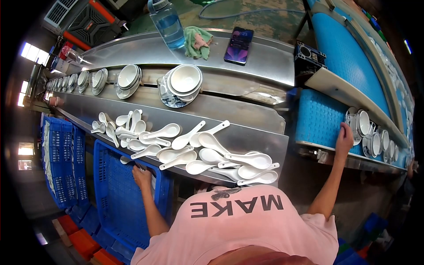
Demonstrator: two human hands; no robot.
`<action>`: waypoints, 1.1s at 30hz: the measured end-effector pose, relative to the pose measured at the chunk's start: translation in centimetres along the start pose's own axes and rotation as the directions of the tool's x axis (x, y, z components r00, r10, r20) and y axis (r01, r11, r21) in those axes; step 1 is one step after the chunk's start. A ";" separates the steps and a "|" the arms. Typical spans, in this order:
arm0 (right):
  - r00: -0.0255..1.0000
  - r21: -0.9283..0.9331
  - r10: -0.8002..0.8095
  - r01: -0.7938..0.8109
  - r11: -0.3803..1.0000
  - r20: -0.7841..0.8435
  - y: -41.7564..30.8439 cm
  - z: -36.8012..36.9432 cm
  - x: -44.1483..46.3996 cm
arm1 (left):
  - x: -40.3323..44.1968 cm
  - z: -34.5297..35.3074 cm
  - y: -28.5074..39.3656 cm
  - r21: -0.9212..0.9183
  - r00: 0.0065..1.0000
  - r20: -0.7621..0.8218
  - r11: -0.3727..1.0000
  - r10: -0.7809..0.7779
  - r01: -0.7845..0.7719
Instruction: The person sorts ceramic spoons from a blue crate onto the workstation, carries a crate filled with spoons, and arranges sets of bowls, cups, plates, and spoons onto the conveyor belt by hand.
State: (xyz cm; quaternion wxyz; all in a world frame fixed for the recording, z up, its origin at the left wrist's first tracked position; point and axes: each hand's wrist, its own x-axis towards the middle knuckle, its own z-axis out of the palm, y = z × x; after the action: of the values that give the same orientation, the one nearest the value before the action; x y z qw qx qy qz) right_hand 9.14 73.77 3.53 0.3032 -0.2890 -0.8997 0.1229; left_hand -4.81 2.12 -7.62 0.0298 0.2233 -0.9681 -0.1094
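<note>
My left hand (143,177) reaches over the blue crate (98,185), its fingers closed around a white ceramic spoon (126,160); some pale shapes beside the hand are hard to make out. Above the crate, many white spoons (212,142) lie in a loose pile on the metal ledge (265,132). At the right, my right hand (345,138) is over the edge of the blue belt (320,117). Its fingers stretch out beside a stack of bowls and dishes (363,123); whether they touch it is unclear.
Stacked bowls on saucers (185,79) stand in a row along the metal channel. On the upper shelf are a water bottle (170,26), a green cloth (197,42) and a phone (238,45). More dish stacks (384,140) line the right belt. Blue crates (62,159) stand left.
</note>
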 end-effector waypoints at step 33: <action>0.666 0.342 0.115 -0.514 0.786 0.737 -12.1 11.2 -17.2 | 2.7 1.9 46.3 -0.214 0.314 -0.141 0.281 0.939 -0.935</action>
State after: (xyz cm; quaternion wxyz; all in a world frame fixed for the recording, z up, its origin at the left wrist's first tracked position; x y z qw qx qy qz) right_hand 8.05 53.32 -8.65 -0.0092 -0.2866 -0.8092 0.5128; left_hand -27.14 41.89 0.98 0.1107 -0.3927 -0.8916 -0.1967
